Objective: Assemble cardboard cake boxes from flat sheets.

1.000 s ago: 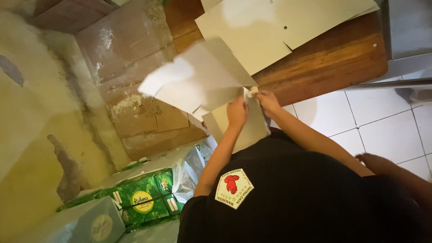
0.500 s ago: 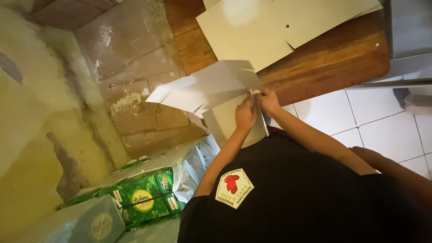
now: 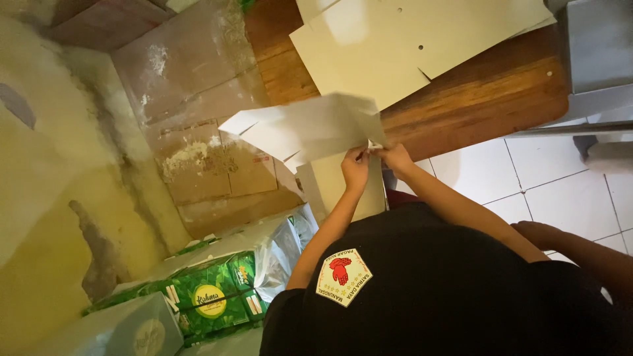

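Both hands, left hand (image 3: 356, 166) and right hand (image 3: 395, 157), are pinching a folded white cardboard sheet (image 3: 310, 128) in a narrow grip, holding it up over the wooden table (image 3: 475, 99). More flat sheets (image 3: 395, 46) are lying there, a green package (image 3: 211, 296) is sitting lower left.

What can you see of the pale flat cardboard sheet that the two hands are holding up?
The pale cream die-cut cardboard sheet looks like an unfolded box blank, thin and stiff, with notched flaps along its left edge. It is held off the wooden tabletop, tilted, its near right corner pinched by the left hand and the right hand close together. Similar cream sheets lie flat on the table behind it. One more pale piece hangs below the hands.
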